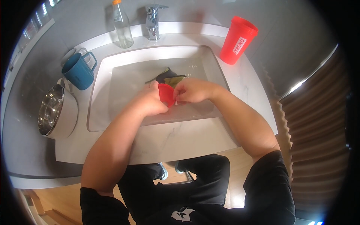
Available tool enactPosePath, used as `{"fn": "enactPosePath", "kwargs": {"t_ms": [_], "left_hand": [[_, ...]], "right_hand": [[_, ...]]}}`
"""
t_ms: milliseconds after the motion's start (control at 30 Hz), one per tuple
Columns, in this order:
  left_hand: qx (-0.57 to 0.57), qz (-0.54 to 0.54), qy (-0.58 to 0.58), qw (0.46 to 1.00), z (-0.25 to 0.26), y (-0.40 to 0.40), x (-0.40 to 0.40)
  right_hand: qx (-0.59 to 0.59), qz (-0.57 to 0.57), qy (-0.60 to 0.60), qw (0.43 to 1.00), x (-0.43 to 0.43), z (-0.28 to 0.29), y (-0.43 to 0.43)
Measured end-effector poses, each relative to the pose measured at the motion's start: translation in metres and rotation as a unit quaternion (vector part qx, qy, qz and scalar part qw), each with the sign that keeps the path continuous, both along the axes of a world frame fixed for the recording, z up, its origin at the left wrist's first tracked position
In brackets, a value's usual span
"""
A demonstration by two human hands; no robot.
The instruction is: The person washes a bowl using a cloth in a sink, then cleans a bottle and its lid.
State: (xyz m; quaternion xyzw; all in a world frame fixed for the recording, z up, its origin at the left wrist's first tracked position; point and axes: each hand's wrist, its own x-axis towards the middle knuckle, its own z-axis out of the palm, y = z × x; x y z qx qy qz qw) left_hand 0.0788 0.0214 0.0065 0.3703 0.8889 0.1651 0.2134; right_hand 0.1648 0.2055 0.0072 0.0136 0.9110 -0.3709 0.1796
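Over the sink basin (123, 60), my left hand (150, 99) grips a round, shallow red plastic piece, probably a lid (166, 94), with its hollow side facing up and right. At its right rim, the fingertips of my right hand (192, 90) are pinched together. A small white bit (176, 103) pokes out below them; what it is cannot be made out. Beyond both hands, a dark and yellow-green cloth or sponge (167, 75) lies in the water in the basin, partly hidden by the right hand.
Left of the basin stand a teal mug (78, 71), a white mug (68, 55) behind it and a steel-lined white pot (66, 115). A glass bottle with orange cap (122, 31) is beside the chrome faucet (153, 24). A tall red plastic cup (237, 40) stands right.
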Motion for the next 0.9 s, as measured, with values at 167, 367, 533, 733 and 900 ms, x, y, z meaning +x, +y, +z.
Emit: {"fn": "enactPosePath", "kwargs": {"t_ms": [167, 367, 533, 733, 900], "left_hand": [[-0.029, 0.023, -0.023, 0.999, -0.008, 0.004, -0.004], [-0.054, 0.041, -0.046, 0.997, 0.010, 0.001, 0.001], [-0.065, 0.045, -0.040, 0.996, 0.010, 0.002, 0.002], [-0.067, 0.036, -0.046, 0.996, 0.009, 0.002, 0.000], [-0.061, 0.044, -0.039, 0.996, 0.018, 0.002, 0.008]], "right_hand": [[-0.015, -0.019, 0.028, 0.999, 0.001, -0.001, -0.002], [0.023, -0.001, 0.058, 0.998, 0.005, 0.011, -0.008], [0.005, 0.008, 0.056, 0.998, 0.005, 0.008, -0.008], [-0.042, 0.011, 0.076, 0.996, 0.006, 0.006, -0.007], [-0.019, 0.007, 0.092, 0.996, 0.008, 0.014, -0.011]]}}
